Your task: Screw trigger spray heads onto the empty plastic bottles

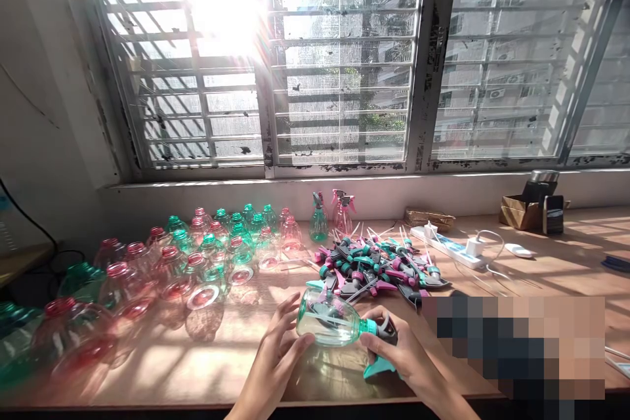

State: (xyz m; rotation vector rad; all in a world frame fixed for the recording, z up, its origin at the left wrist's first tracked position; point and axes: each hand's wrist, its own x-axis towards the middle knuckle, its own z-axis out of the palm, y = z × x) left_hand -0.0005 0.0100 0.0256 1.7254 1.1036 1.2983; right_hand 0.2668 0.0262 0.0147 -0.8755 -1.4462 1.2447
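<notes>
A clear green spray bottle (329, 325) lies on its side above the table in front of me, its base to the left and its neck to the right. My left hand (279, 344) cups the base end, thumb on the near side and fingers loosely curved along the far edge. At the neck, my right hand (401, 344) grips the grey and teal spray head (378, 367), whose teal collar sits on the bottle's neck. A white dip tube shows inside the bottle. Just beyond it lies a heap of loose spray heads (367, 266) in grey, teal and pink.
Several open red and green bottles (170, 272) stand at the left. Behind the heap are spray bottles with heads fitted (319, 220). Farther right are a white power strip (450, 246), a cardboard box (519, 213) and a phone (554, 215). A blurred patch covers the right front.
</notes>
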